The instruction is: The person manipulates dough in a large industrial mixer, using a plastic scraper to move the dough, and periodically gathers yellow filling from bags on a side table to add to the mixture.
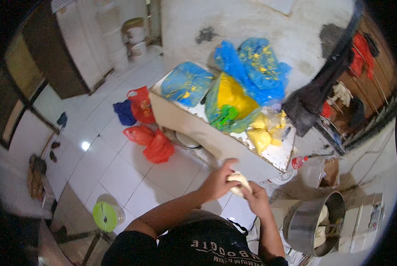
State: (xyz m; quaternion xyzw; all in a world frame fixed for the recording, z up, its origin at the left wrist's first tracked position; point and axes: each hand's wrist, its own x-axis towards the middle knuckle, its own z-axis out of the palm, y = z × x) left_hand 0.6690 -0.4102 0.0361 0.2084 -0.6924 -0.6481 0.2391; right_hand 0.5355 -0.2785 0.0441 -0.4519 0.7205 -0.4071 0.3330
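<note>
In front of my body, above the tiled floor, both hands meet at a soft, pale cream-coloured piece (239, 183); its exact kind is unclear, though it looks like dough. My right hand (258, 201) pinches its right end, thumb and fingers closed on it. At its left end is my left hand (218, 181), gripping the piece with one finger lifted away from it. Beyond my hands, on a white table (198, 125), lies an opened bag of yellow filling (234, 98) with a green scoop (226, 116) in it. Small yellow-filled bags (260, 138) sit nearby.
A large metal pot (304, 226) holding pale pieces stands at my right. Yellow-smeared blue plastic (262, 66) and a blue sheet (187, 84) cover parts of the table. Red bags (157, 148) lie on the floor left of it. A green-topped stool (105, 216) stands at lower left.
</note>
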